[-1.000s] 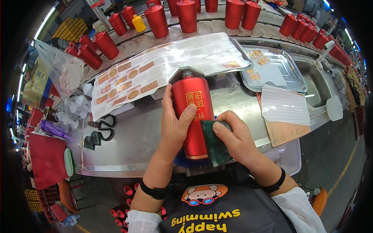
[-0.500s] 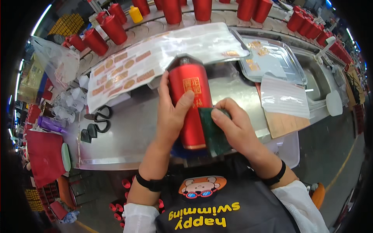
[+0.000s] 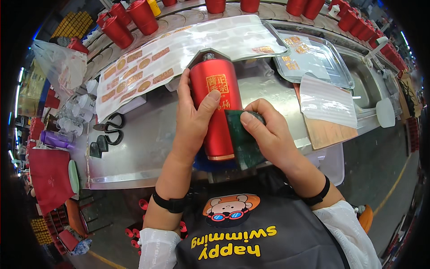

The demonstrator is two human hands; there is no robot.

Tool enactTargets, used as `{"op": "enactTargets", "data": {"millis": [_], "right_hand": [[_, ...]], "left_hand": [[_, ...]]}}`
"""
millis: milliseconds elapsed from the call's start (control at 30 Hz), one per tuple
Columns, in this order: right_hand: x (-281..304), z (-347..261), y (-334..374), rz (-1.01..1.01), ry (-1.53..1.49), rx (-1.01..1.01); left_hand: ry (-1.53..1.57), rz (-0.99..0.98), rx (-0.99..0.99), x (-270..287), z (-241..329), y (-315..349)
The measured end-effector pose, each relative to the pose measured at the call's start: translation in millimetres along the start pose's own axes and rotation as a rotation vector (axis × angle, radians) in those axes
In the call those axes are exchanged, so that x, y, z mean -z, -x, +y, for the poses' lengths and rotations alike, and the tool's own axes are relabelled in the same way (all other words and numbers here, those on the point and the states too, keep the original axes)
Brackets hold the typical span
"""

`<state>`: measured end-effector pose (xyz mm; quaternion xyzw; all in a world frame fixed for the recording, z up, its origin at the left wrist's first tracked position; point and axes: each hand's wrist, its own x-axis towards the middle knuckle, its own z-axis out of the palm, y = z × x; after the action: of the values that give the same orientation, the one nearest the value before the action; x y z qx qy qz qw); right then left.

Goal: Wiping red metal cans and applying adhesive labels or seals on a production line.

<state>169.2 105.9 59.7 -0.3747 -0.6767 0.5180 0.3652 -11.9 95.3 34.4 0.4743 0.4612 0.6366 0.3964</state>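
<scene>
A red metallic bottle [image 3: 217,130] with gold lettering on its front lies tilted before me, its neck pointing away. Around its far end shows a dark grey angular holder [image 3: 224,55], and something blue [image 3: 215,164] peeks out under its near end. My left hand [image 3: 192,110] is wrapped round the bottle's left side, thumb across the front. In my right hand [image 3: 273,132] is a flat dark green scraper-like sheet [image 3: 245,145], pinched under the thumb, with its left edge against the bottle's right side. The fingers beneath the sheet are partly hidden.
A white sheet of gold stickers [image 3: 179,51] spans the far side of the metal table [image 3: 125,166]. Black-handled scissors [image 3: 114,130] lie left. A clear tray [image 3: 331,67] with gold stickers, a wooden board [image 3: 329,136] and a sink [image 3: 363,85] are right. Red bottles [image 3: 145,18] line the conveyor behind.
Table, hands and bottle sit higher in the picture as the view shifts. The bottles on the conveyor have moved right. Both hands keep their hold, with the green sheet still against the bottle.
</scene>
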Motion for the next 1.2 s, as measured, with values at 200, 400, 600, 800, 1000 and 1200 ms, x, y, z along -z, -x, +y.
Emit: {"op": "enactTargets", "data": {"millis": [200, 400, 600, 800, 1000, 1200], "right_hand": [[5.3, 5.3, 1.9, -0.018, -0.049, -0.066], [32.7, -6.4, -10.5, 0.024, -0.222, -0.077], [35.1, -40.6, -61.5, -0.22, 0.337, 0.434], [21.1, -49.4, -123.2, -0.176, 0.606, 0.74], [26.4, -26.0, -57.4, -0.332, 0.755, 0.996], [42.5, -25.1, -112.1, 0.011, 0.642, 0.759]], "left_hand": [[0.048, 0.002, -0.009, -0.1, 0.5, 3.3], [0.233, 0.017, 0.087, 6.3, -1.4, 21.6], [-0.051, 0.07, 0.028, -4.0, -2.7, 25.8], [-0.138, 0.08, 0.012, -10.3, -1.8, 23.2], [0.215, 0.1, 0.116, 0.1, 8.6, 40.8], [-0.002, 0.043, 0.088, 6.9, 1.6, 60.5]]}}
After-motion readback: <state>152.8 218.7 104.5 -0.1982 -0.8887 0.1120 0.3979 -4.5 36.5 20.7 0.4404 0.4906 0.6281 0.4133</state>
